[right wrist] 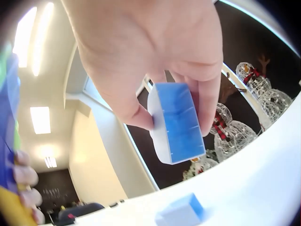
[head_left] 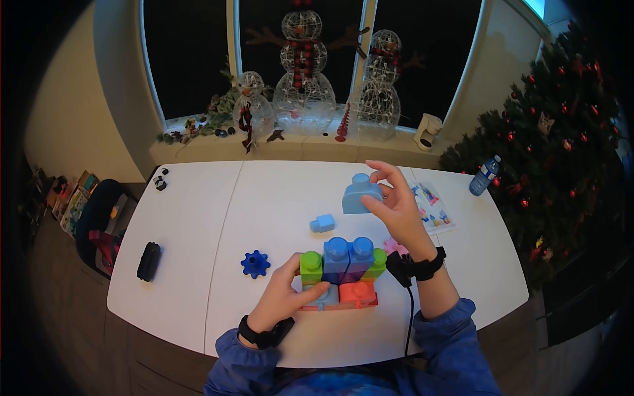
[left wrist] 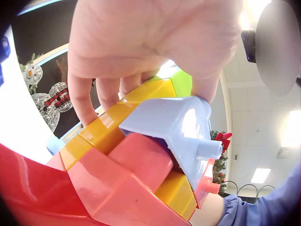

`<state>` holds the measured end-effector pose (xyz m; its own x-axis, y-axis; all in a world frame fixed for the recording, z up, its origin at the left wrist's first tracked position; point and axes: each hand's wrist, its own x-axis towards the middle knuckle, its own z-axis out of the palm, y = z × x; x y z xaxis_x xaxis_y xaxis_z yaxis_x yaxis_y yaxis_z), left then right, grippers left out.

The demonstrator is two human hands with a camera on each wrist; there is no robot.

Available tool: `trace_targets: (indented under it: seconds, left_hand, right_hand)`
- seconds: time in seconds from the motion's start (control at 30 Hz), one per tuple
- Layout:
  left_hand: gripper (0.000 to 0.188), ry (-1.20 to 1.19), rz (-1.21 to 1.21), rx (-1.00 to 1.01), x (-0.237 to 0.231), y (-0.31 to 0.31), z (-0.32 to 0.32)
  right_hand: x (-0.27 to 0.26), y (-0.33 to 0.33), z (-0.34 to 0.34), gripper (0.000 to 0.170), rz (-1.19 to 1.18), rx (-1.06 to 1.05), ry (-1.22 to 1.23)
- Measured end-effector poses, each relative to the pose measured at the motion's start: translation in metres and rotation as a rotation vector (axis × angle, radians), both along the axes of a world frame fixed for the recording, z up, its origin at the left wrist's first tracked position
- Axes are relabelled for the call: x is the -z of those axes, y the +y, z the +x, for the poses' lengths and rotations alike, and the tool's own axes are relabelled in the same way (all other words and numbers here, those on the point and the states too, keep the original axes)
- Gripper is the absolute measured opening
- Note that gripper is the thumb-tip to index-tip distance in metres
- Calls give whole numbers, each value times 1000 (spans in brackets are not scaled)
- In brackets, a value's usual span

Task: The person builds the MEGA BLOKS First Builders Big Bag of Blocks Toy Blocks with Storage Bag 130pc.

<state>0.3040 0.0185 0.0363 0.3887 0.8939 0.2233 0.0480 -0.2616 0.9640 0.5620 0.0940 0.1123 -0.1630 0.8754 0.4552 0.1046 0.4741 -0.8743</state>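
Note:
My right hand (head_left: 401, 210) pinches a light blue building block (head_left: 360, 199) with a rounded top and one stud, held up over the table. In the right wrist view the block's hollow underside (right wrist: 179, 127) faces the camera, between thumb and fingers. My left hand (head_left: 282, 298) grips the left side of a stacked block build (head_left: 348, 270), its thumb over a pale blue block with a side peg (left wrist: 164, 120). The build has green, blue, purple and red-orange blocks; yellow ones show in the left wrist view. Beyond it lies a small light blue block (head_left: 323, 223) on its side.
A dark blue gear (head_left: 255, 264) lies left of the build, and a pink gear (head_left: 393, 246) is partly hidden by my right wrist. A printed picture sheet (head_left: 441, 216), a water bottle (head_left: 485, 176) and a black case (head_left: 149, 261) are on the white table (head_left: 178, 297).

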Motion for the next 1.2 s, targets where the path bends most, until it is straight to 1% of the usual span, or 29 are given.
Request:
trace_targets:
  seconds: [0.07,0.17,0.2,0.3,0.33,0.43,0.63,0.73,0.83,0.93,1.1,1.2]
  left_hand:
    - [44,3,6,2,2,1,0]
    - [45,4,-9,11,3,0,-1]
    - [46,4,-18,14,3,0,-1]
    - [44,-42,0,-21,0,-2,2]
    - [44,-42,-1,-22,0,-2,2]
    - [44,-37,-2,-21,0,-2,3]
    - [44,-30,5,-22,1,-2,2]
    - [44,-34,0,-22,1,-2,3]
    - [44,-53,2,-9,1,-2,3]
    - [44,-41,8,-1,1,-1,2]
    - [44,-46,18,-14,1,-2,3]
    - [51,-14,0,19,2,-1,0]
  right_hand:
    - [-15,-27,-7,62,60,-123,136]
    - [-21,-49,-15,63,226,-202,79]
    - [-21,-55,-18,60,261,-184,53]
    - [-26,-61,-14,54,500,-107,-390]
    - [-23,-65,-18,49,464,-97,-330]
    - [-15,-64,-17,47,520,-111,-318]
    - [-10,-66,-20,47,543,-94,-305]
    - [-9,-65,-17,52,485,-125,-308]
    - [-4,-68,-16,61,414,-132,-313]
    - [-5,-71,-12,69,312,-153,-363]
    - [-2,-70,-14,71,307,-139,-351]
    - [1,-70,-15,72,332,-130,-336]
